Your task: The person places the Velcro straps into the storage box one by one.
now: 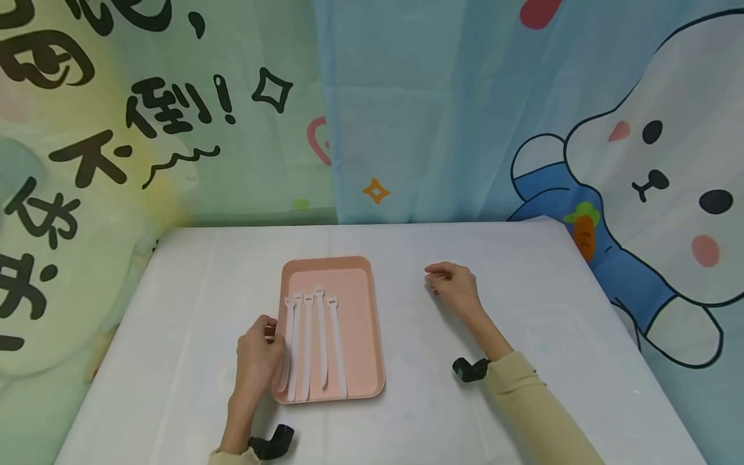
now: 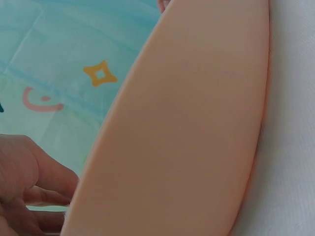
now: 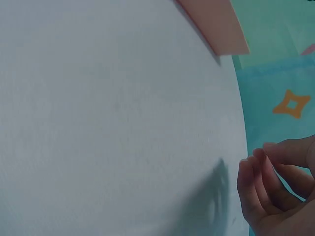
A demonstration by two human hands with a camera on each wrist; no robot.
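A pink rectangular tray (image 1: 360, 336) lies on the white table, its side wall (image 2: 182, 118) filling much of the left wrist view. Several slim white plastic sticks (image 1: 321, 336), each with a small wider end at the top, lie lengthwise side by side in it. My left hand (image 1: 259, 352) is at the tray's left rim, right by the leftmost stick; its fingertips are hidden behind the rim in the left wrist view, and I cannot tell whether they pinch anything. To the tray's right, my right hand (image 1: 456, 289) holds nothing, its fingers (image 3: 258, 182) loosely curled over the table.
The white tablecloth (image 1: 418, 420) spreads around the tray. Behind the table hangs a printed cloth backdrop (image 1: 401, 116) with a cartoon animal at the right. Each wrist carries a small black device, such as the right one (image 1: 469, 369).
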